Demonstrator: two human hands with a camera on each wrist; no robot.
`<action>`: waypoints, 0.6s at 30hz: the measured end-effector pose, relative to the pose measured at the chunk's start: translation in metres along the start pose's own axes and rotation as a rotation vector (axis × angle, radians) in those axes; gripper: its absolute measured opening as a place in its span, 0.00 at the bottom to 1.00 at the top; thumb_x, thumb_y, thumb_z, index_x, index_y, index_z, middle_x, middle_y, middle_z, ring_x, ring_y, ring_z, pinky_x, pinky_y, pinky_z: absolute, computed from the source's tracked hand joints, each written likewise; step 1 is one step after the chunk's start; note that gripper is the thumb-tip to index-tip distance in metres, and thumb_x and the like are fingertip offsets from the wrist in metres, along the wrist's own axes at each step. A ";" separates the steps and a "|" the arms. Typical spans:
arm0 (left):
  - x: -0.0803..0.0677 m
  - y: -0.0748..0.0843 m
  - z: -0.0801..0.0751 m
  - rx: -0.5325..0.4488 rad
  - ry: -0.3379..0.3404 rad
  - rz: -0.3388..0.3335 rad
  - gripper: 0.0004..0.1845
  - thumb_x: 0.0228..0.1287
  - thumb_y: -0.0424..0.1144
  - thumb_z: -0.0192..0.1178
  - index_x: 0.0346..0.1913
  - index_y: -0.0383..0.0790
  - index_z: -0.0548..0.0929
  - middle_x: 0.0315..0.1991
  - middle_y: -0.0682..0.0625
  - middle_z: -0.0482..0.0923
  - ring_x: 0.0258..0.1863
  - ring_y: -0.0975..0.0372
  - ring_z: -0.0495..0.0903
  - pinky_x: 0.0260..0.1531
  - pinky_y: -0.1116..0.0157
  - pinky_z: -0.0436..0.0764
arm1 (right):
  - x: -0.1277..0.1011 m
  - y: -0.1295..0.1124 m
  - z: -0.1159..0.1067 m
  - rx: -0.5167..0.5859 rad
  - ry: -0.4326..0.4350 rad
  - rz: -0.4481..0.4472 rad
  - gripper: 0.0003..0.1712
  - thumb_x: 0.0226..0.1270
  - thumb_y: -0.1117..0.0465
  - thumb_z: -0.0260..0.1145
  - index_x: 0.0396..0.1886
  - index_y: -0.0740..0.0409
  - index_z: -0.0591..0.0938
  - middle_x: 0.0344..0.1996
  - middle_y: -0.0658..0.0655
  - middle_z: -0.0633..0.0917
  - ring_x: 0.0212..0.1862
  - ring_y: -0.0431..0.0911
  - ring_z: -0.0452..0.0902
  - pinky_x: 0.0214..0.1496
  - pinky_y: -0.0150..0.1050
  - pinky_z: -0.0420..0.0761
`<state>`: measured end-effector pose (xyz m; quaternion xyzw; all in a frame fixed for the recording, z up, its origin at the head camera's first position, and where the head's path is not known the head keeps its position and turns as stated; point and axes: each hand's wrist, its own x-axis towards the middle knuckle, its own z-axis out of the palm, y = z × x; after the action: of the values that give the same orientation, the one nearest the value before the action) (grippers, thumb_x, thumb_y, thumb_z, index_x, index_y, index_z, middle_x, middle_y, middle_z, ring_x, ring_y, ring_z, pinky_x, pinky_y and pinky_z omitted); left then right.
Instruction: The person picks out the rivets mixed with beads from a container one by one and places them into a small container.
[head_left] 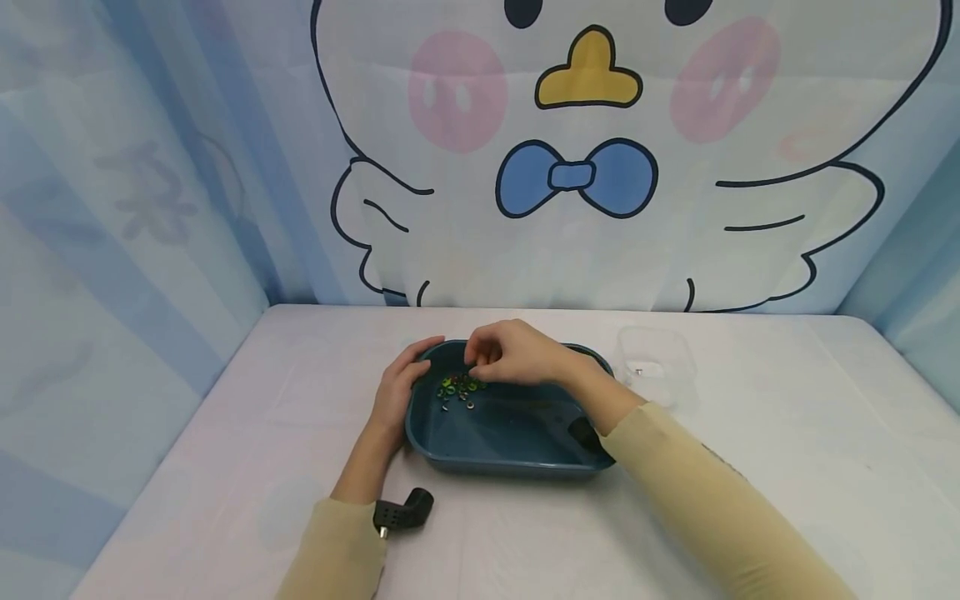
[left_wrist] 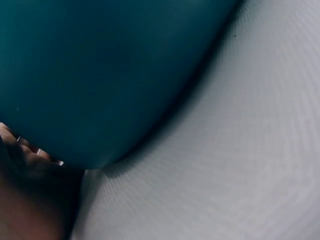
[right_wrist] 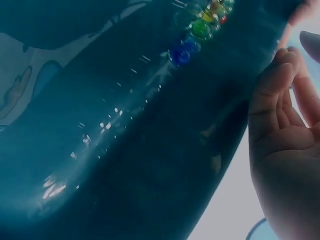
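Picking one small piece out of a loose heap goes best with a light fingertip pinch and the container held from sliding, and that is roughly how things stand: the left hand (head_left: 399, 392) lies against the outer left wall of the dark teal tray (head_left: 517, 454), fingers fairly straight and pressed to the rim, bracing it on the white desk (head_left: 787, 450). The right hand (head_left: 510, 354) hovers over the far left part of the tray with its fingers curled down and gathered close; whether this grip already pinches a piece I cannot tell, since the fingertips hide it. The beads (head_left: 459, 388), a small cluster of green, yellow, red and blue bits, lie on the tray floor just below and a little nearer than those fingertips, close but not clearly touched. To my judgement, lowering straight onto a single bead at the edge of the cluster would avoid scattering the rest. A clear plastic cup (head_left: 656, 362) stands just beyond the tray's right far corner, near the right wrist
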<state>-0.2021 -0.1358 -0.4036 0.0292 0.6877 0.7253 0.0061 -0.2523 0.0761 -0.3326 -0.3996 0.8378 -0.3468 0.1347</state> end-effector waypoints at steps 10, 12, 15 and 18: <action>0.000 0.001 0.000 -0.001 -0.006 0.017 0.25 0.74 0.33 0.42 0.70 0.34 0.72 0.71 0.43 0.68 0.70 0.53 0.64 0.71 0.54 0.59 | 0.002 0.004 0.006 -0.026 -0.082 -0.011 0.08 0.65 0.65 0.68 0.42 0.62 0.84 0.29 0.48 0.83 0.32 0.41 0.78 0.39 0.37 0.79; 0.001 0.001 0.000 0.000 -0.007 0.015 0.25 0.74 0.33 0.42 0.70 0.33 0.72 0.71 0.43 0.68 0.71 0.53 0.64 0.71 0.54 0.59 | 0.002 0.005 0.007 -0.028 -0.095 -0.019 0.08 0.65 0.65 0.68 0.42 0.63 0.84 0.30 0.48 0.83 0.32 0.40 0.78 0.39 0.36 0.79; 0.000 0.001 0.000 -0.001 -0.005 0.014 0.25 0.73 0.33 0.42 0.70 0.33 0.72 0.71 0.43 0.68 0.71 0.53 0.64 0.71 0.54 0.58 | 0.002 0.007 0.008 -0.039 -0.114 -0.018 0.09 0.65 0.65 0.69 0.43 0.63 0.85 0.30 0.49 0.83 0.33 0.40 0.78 0.40 0.35 0.79; 0.000 0.001 0.000 -0.004 -0.001 0.012 0.25 0.73 0.33 0.42 0.70 0.34 0.72 0.71 0.43 0.68 0.71 0.54 0.64 0.71 0.55 0.58 | 0.002 0.007 0.009 -0.041 -0.140 -0.010 0.09 0.65 0.65 0.69 0.43 0.63 0.85 0.31 0.49 0.83 0.34 0.40 0.78 0.40 0.35 0.79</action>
<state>-0.2018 -0.1363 -0.4028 0.0337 0.6860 0.7268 0.0020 -0.2531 0.0734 -0.3440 -0.4299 0.8312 -0.3014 0.1828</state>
